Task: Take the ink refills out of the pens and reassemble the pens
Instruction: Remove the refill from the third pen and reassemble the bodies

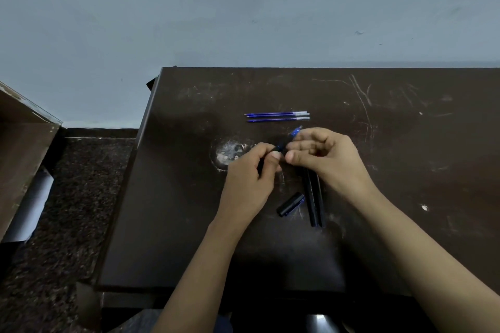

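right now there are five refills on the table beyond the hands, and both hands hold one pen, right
Not five: the head view shows three refills lying side by side on the table beyond the hands. The rest stands: the left hand and the right hand both hold one pen.

Bare forearms come in from the bottom, one from 6 o'clock, the other from 5 o'clock, and meet mid-frame. The left hand (253, 170), fingers curled, pinches the lower end of the pen (294, 133). At its 3 o'clock the right hand (328, 159) pinches the upper end with curled fingertips. Backs of both hands face up.
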Available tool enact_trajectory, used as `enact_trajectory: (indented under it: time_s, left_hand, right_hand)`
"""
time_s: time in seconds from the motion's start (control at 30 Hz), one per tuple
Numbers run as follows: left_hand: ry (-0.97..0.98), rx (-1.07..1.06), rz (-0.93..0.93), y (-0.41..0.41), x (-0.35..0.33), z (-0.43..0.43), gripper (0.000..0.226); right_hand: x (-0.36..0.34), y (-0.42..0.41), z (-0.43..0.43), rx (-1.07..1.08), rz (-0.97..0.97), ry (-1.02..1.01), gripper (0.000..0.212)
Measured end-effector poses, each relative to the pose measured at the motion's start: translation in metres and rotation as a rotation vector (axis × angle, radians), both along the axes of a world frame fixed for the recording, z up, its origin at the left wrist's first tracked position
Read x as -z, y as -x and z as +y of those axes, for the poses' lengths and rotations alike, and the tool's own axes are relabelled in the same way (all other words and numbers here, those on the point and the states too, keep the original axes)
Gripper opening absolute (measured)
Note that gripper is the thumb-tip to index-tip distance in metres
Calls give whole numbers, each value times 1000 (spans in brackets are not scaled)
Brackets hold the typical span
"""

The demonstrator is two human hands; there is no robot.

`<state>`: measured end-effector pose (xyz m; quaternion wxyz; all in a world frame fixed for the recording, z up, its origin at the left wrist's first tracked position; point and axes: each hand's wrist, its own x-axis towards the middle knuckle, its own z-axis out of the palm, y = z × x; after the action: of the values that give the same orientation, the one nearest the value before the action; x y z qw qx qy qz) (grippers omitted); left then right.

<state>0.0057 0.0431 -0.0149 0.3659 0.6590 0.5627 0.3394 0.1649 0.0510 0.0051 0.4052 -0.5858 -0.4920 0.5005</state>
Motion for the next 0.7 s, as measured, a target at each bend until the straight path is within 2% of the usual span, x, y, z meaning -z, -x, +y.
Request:
enact_trajectory:
  time_s: [0.07,0.1,0.2,0.3,0.4,0.53,0.6,0.7]
  left_hand:
    - [10,-82,-43,2,-1,1,18]
    - [13,-116,-64,3,-1,1,18]
    - [13,-146,-65,6,-3,2,19]
    - [-5,-111,-25,8,-2,2,23]
    - [-10,-96,-16,7,1,2,27]
    - [-26,-63,-45,9,5,1,27]
    - [-39,-8,-1,10,6,0,26]
    - [-49,37,58,10,8,0,27]
  right_hand:
    - [-1,-10,1,-212,-419,-152,37]
    - [-1,-13,1,-371,-544,-201,38]
    - [7,-14,-1,-807,-741,-235,35]
    - [15,-8,-3,-918,-815,-274,25]
    - [13,-7,-4,-821,-740,-296,17]
    - [6,-16,1,-359,-527,-304,13]
    - [4,-25,6,-128,-364,-284,10]
    - [2,-35,11,-18,-152,-225,10]
